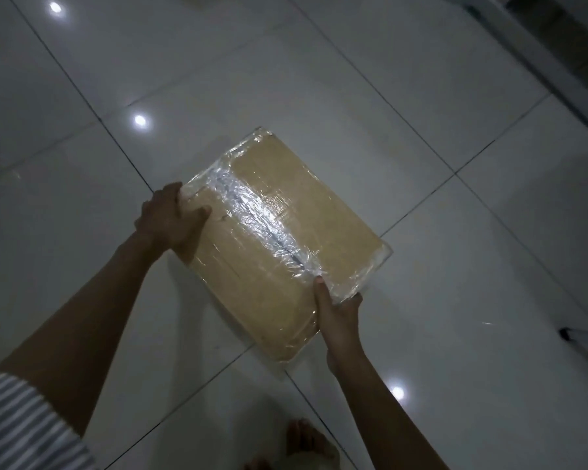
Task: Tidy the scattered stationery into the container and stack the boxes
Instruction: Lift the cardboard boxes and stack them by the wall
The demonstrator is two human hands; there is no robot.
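Note:
A brown cardboard box (282, 245) wrapped in clear plastic film fills the middle of the head view, its top face toward me, above the floor. My left hand (174, 220) grips its left corner, thumb lying on the top face and fingers curled round the edge. My right hand (338, 312) grips the near right edge, thumb pressed on the top by the shiny taped seam. No stationery or container is in view.
Glossy white floor tiles (421, 334) with dark grout lines lie all around, with ceiling lights reflected in them. My bare foot (304, 442) shows at the bottom edge. A dark furniture leg tip (565, 334) stands at the right, a pale wall base (540, 45) top right.

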